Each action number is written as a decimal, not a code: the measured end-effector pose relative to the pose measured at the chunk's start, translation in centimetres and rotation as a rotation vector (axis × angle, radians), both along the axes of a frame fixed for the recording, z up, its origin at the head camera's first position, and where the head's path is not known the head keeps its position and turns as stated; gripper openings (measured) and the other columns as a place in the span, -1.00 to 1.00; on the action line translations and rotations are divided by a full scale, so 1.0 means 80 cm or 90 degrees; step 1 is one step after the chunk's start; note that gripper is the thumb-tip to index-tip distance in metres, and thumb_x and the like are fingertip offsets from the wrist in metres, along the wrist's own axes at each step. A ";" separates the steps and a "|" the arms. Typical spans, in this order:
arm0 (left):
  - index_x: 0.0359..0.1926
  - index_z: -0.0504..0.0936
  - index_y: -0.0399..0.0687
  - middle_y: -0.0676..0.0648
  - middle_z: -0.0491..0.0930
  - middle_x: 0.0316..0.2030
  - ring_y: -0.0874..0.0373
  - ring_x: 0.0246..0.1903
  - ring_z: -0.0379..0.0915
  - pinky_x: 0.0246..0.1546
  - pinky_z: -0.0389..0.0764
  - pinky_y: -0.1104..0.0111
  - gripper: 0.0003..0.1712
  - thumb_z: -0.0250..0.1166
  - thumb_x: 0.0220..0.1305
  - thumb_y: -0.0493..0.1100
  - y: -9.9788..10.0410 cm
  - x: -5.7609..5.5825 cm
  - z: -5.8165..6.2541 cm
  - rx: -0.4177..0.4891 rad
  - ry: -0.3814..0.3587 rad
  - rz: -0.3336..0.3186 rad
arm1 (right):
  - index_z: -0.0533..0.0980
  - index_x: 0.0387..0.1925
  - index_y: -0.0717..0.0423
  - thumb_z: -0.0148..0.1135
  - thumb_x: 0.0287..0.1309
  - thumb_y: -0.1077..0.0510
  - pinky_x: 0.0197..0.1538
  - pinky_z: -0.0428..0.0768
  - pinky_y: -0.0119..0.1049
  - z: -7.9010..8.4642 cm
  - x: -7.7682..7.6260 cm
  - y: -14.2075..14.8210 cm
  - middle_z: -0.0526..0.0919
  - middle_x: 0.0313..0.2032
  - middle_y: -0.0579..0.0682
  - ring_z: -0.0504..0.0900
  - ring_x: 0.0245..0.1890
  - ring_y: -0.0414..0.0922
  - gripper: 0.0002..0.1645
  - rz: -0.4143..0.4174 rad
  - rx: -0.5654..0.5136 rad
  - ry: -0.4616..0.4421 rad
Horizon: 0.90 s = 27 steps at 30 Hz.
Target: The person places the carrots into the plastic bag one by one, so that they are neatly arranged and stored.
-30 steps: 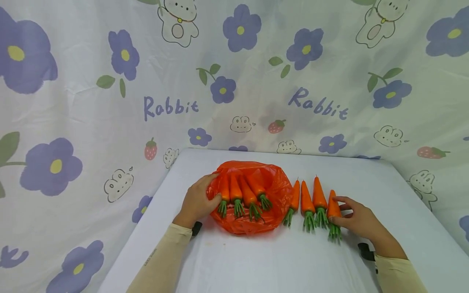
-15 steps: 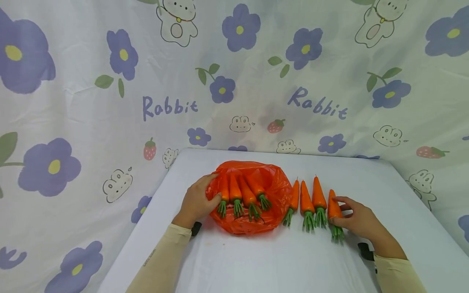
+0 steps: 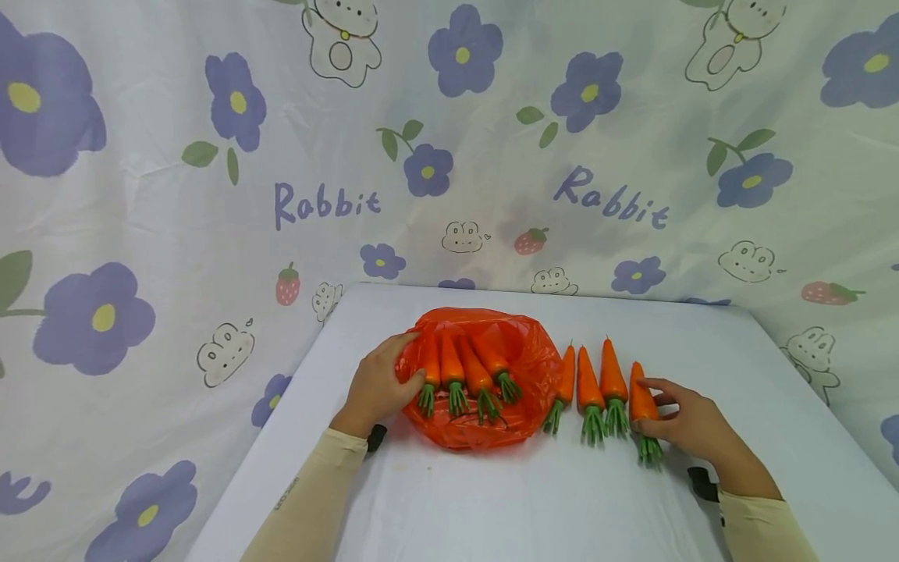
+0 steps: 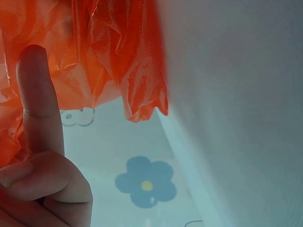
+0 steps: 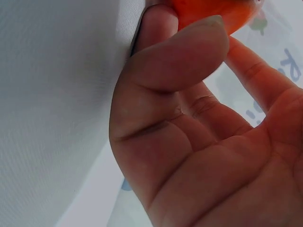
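My left hand (image 3: 379, 386) grips the left side of a red plastic bag (image 3: 477, 439), thumb at the rim. In the left wrist view one straight finger (image 4: 38, 90) lies against the crinkled bag (image 4: 102, 61). Several orange carrots with green stubby tops lie in the bag's mouth, one carrot (image 3: 453, 367) among them. On the right, my right hand (image 3: 691, 421) pinches another carrot (image 3: 642, 404) between thumb and fingers, its green end towards me. The right wrist view shows only a bit of this carrot (image 5: 213, 14) beyond the fingers.
Three loose carrots lie in a row between the bag and my right hand: a left one (image 3: 566, 376), a middle one (image 3: 590, 382) and a right one (image 3: 612, 375). The white table (image 3: 534, 507) ends at a patterned curtain (image 3: 477, 195) behind.
The green end of the carrot in my right hand has swung slightly to the right. My left hand, the bag and the other carrots stay in place.
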<state>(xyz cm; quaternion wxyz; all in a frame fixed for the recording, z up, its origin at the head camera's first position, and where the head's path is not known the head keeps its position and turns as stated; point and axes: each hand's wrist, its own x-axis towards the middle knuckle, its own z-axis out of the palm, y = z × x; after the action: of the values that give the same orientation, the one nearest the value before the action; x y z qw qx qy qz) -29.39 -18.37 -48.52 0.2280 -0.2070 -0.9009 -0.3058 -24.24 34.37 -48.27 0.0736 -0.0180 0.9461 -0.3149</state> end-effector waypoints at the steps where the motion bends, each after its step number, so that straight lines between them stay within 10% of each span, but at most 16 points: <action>1: 0.39 0.56 -0.03 -0.05 0.62 0.25 -0.03 0.21 0.58 0.22 0.61 -0.03 -0.29 0.35 0.21 0.03 0.000 0.000 0.000 0.000 -0.001 0.001 | 0.34 0.53 0.12 0.59 0.05 -0.25 -0.16 0.76 -0.03 0.000 0.000 0.000 0.58 0.19 0.36 0.67 0.02 0.20 0.12 0.001 0.000 0.003; 27: 0.39 0.57 -0.03 -0.06 0.62 0.26 -0.03 0.22 0.58 0.24 0.60 -0.03 -0.29 0.35 0.19 0.02 0.002 0.001 0.001 -0.004 -0.013 0.009 | 0.35 0.53 0.13 0.58 0.07 -0.25 -0.20 0.74 -0.09 -0.003 0.003 0.001 0.61 0.14 0.31 0.71 -0.09 0.08 0.11 0.014 -0.002 0.028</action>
<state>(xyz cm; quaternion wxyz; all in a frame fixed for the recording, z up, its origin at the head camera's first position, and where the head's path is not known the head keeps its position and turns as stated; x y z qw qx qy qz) -29.33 -18.23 -48.42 0.2205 -0.1984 -0.9056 -0.3031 -24.03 34.42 -48.53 0.0561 -0.0351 0.9467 -0.3152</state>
